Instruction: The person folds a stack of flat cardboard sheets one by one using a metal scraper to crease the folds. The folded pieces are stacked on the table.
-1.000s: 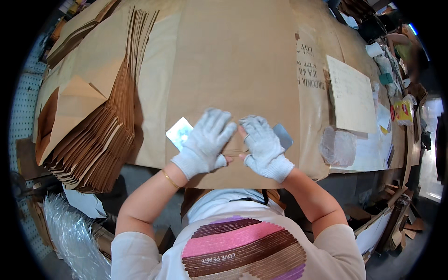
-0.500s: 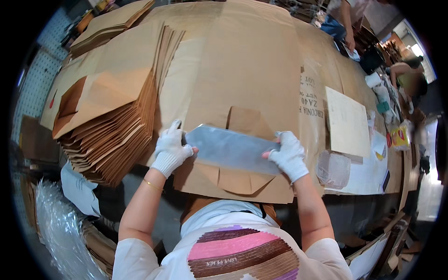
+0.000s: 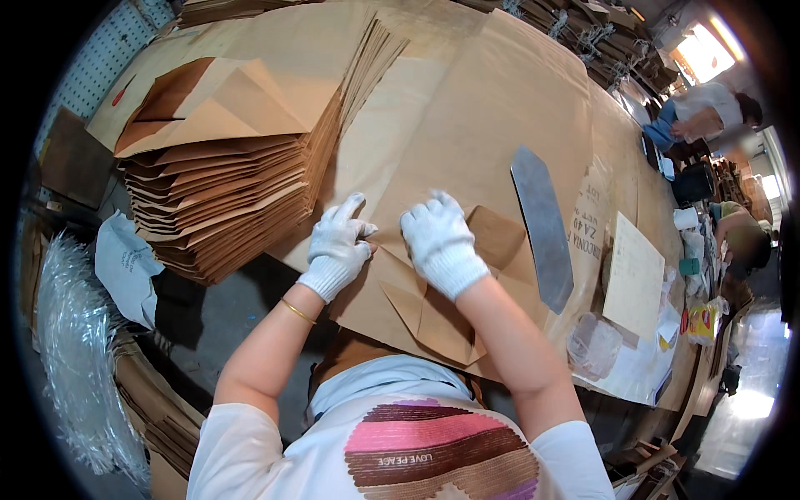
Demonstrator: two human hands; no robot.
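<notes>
A brown kraft paper bag point(image 3: 408, 287) lies in front of me, its near end folded into creased flaps. My left hand point(image 3: 337, 243), in a white knit glove with bare fingertips, rests at the bag's left edge, open, index finger and thumb apart. Against the paper to its right is my right hand point(image 3: 440, 246), gloved alike. Its fingers are curled in and slightly blurred; whatever may be under them is hidden. A flat grey plate point(image 3: 543, 233) with pointed ends lies on the paper to the right, apart from both hands.
A thick stack of folded brown paper bags point(image 3: 225, 192) stands at the left. To the right are a pale board point(image 3: 635, 275) and a clear plastic container point(image 3: 593, 343). Clear plastic wrap point(image 3: 79, 358) hangs at lower left. Two people work beyond the table's right side.
Both hands have let go of the grey plate, which now lies turned lengthwise to the right. My right hand has moved left over the bag, close to the left one. The view has swung.
</notes>
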